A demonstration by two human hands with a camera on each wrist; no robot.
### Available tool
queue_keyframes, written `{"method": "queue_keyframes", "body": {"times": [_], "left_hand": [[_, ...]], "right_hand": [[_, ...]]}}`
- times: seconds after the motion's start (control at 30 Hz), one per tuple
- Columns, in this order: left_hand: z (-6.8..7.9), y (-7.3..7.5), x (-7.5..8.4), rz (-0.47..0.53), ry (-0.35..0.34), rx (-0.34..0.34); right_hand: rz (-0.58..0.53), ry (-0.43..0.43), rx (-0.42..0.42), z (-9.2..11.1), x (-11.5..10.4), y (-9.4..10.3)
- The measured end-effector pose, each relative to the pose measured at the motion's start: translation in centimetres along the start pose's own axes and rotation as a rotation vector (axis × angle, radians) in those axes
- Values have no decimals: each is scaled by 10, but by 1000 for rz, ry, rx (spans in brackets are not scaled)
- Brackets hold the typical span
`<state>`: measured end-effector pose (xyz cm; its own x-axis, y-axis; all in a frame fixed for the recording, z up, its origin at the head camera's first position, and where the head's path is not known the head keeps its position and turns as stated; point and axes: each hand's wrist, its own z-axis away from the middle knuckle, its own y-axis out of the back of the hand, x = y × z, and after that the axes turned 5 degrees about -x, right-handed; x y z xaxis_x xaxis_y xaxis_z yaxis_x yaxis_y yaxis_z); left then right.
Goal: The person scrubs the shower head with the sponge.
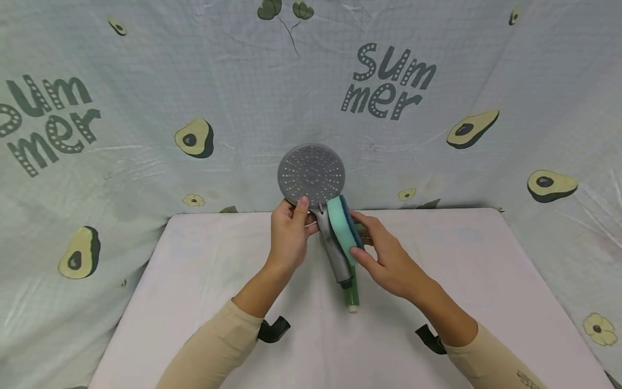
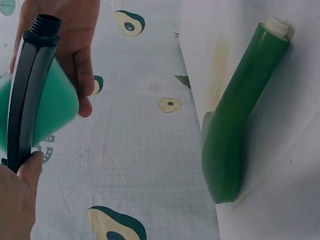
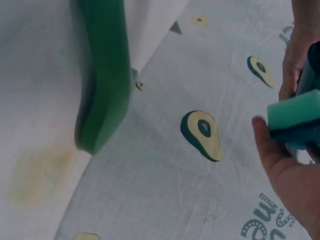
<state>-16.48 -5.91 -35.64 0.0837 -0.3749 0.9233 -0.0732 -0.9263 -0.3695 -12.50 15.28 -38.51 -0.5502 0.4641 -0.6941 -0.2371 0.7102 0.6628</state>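
In the head view a grey shower head (image 1: 311,175) is held up over the table, its nozzle face toward me and its handle slanting down to the right. My left hand (image 1: 286,237) grips it at the neck, with the thumb in front. A teal sponge (image 1: 342,227) with a dark blue scouring side is pinched between the thumb and fingers of my right hand (image 1: 391,265). Its teal side lies along the handle. The left wrist view shows the handle's black threaded end (image 2: 45,25) in front of the sponge (image 2: 57,100).
Behind the handle, a green curved piece (image 2: 235,120) with a white threaded end lies on the white table (image 1: 218,292). A cloth printed with avocados (image 1: 194,138) hangs at the table's back edge. Black straps (image 1: 274,330) show near the wrists.
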Motion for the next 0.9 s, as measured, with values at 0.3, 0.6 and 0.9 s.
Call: {"method": "queue_keyframes", "body": {"times": [0.3, 0.6, 0.9], "left_hand": [[-3, 10, 9, 69, -141, -60], [3, 5, 2, 30, -97, -82], [8, 2, -5, -26, -25, -94]], "right_hand": [[-173, 26, -140, 34, 11, -13], [-87, 8, 11, 13, 4, -14], [-80, 48, 124, 1, 10, -11]]}}
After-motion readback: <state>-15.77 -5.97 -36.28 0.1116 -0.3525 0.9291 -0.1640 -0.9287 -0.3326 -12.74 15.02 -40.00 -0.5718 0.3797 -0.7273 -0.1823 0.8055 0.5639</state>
